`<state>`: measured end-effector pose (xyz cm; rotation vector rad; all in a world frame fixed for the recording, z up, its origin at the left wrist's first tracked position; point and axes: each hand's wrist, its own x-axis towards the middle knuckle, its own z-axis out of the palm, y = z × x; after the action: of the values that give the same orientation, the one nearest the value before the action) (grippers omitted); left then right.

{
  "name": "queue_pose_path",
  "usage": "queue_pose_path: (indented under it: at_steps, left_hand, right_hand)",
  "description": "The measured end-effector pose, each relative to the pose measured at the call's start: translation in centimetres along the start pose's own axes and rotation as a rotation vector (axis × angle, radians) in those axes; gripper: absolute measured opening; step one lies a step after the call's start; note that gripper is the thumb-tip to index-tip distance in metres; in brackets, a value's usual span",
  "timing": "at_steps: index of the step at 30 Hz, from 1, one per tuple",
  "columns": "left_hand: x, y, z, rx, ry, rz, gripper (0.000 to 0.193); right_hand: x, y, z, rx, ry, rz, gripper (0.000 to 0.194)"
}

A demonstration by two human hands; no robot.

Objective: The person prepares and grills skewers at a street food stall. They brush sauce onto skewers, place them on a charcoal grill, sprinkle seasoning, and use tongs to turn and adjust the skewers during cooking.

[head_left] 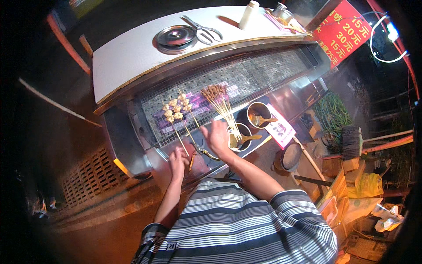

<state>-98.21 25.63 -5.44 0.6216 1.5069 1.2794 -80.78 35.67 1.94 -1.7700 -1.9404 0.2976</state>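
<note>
Pale meat skewers [175, 109] lie on the left part of the grill's wire mesh [257, 74], their sticks pointing toward me. My left hand [177, 162] is at the lower end of one stick, fingers curled; whether they grip it is unclear. Farther right, my right hand [217, 137] spreads its thumb from its fingers beside a fanned bundle of thin skewers with browned meat [215, 91]. The bundle's stick ends reach over a metal cup [240, 148] with a brush in it. Between my hands lies a pivoted hand tool [200, 150], perhaps shears.
A second metal cup [259, 114] with a brush stands beside a pink printed sheet [279, 127]. Across the grill, a white counter [128, 59] carries a lidded steel dish [175, 35], scissors [206, 34] and a shaker bottle [249, 16]. Green vegetables [333, 109] lie right of the grill.
</note>
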Motion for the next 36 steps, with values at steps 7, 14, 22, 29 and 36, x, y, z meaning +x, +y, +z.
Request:
queue_pose_path:
  at_steps: [7,14,22,29,36]
  left_hand:
    - [-6.7,-1.4,-2.3,0.197,-0.033,-0.007,0.032]
    - [-10.1,-1.3,5.9,0.371,-0.320,-0.140,0.020]
    - [-11.6,-4.3,35.9,0.929,-0.807,-0.051,0.021]
    - [-10.6,-15.2,61.7,1.704,-0.744,0.628,0.076]
    - [-8.4,-14.9,62.2,1.634,-0.737,0.827,0.046]
  right_hand:
    - [3.8,10.7,2.0,0.074,-0.318,0.622,0.046]
    - [3.4,14.7,-1.4,0.640,-0.355,0.393,0.042]
    - [-13.7,36.1,-20.4,0.737,0.000,0.467,0.030]
    - [-27.3,52.1,-25.9,0.282,0.089,0.999,0.035]
    - [-26.5,53.3,-20.1,0.414,-0.067,1.075,0.040]
